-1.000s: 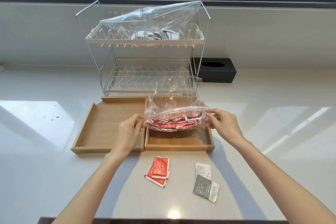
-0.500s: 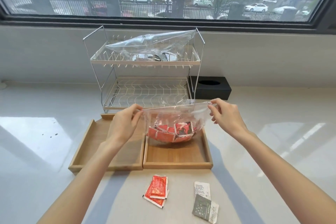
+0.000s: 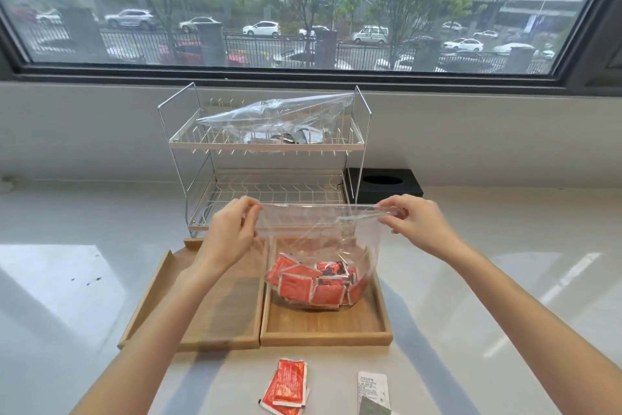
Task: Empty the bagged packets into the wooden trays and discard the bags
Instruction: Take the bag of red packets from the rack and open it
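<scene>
Both hands are up holding a clear bag (image 3: pixel 319 229) by its top edge, stretched out flat between them. The left hand (image 3: pixel 229 233) pinches the left corner, the right hand (image 3: pixel 415 226) pinches the right corner, fingers curled tight on the plastic. The red packets (image 3: pixel 313 285) are all slumped in the bottom of the bag, which hangs just over the right wooden tray (image 3: pixel 324 327). The left wooden tray (image 3: pixel 215 317) sits right up against it. On the white bench (image 3: pixel 488 296) nearer the person are a few loose red packets (image 3: pixel 286 386) and a white packet (image 3: pixel 373 387). Another bag (image 3: pixel 279 116) lies on the wire rack (image 3: pixel 266 145) at the back.
</scene>
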A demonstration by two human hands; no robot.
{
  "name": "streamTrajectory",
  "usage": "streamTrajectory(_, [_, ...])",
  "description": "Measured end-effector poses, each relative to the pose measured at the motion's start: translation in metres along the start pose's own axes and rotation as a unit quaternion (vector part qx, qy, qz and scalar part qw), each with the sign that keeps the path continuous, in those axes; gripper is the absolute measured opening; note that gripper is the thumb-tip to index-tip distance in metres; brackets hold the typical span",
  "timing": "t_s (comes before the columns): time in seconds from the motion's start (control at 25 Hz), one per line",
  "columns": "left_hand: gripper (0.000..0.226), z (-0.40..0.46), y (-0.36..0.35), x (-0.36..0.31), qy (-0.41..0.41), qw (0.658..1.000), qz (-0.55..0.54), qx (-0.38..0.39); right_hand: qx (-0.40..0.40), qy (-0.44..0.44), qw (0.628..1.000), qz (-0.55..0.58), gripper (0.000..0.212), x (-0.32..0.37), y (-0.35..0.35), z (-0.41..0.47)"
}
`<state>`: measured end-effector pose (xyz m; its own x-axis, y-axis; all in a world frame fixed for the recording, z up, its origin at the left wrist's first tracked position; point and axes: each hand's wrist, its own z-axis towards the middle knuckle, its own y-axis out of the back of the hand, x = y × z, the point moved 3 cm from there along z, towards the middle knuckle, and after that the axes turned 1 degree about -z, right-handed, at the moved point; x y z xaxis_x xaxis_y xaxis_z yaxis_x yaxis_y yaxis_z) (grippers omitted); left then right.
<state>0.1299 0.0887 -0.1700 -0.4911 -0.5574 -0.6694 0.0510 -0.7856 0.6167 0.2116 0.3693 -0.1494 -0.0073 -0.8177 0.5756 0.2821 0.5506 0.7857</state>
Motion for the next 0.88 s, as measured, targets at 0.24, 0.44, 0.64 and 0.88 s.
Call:
streamTrajectory(0.24, [0.006,0.015,0.018,-0.015,-0.047,0.998,0.045,0.021,-0.051,0.034,0.998,0.005,0.011,0.006,0.019,0.010])
streamTrajectory(0.44, [0.005,0.034,0.045,-0.043,-0.082,0.996,0.020,-0.025,-0.108,0.047,0.992,0.043,0.006,0.020,0.050,0.023])
streamTrajectory(0.64, [0.005,0.047,0.053,-0.058,-0.076,0.997,-0.005,-0.025,-0.136,0.066,0.988,0.039,0.005,0.027,0.067,0.032])
streamTrajectory(0.88, [0.010,0.054,0.057,-0.057,-0.077,0.996,-0.012,-0.034,-0.140,0.068,0.987,0.042,0.007,0.023,0.068,0.042])
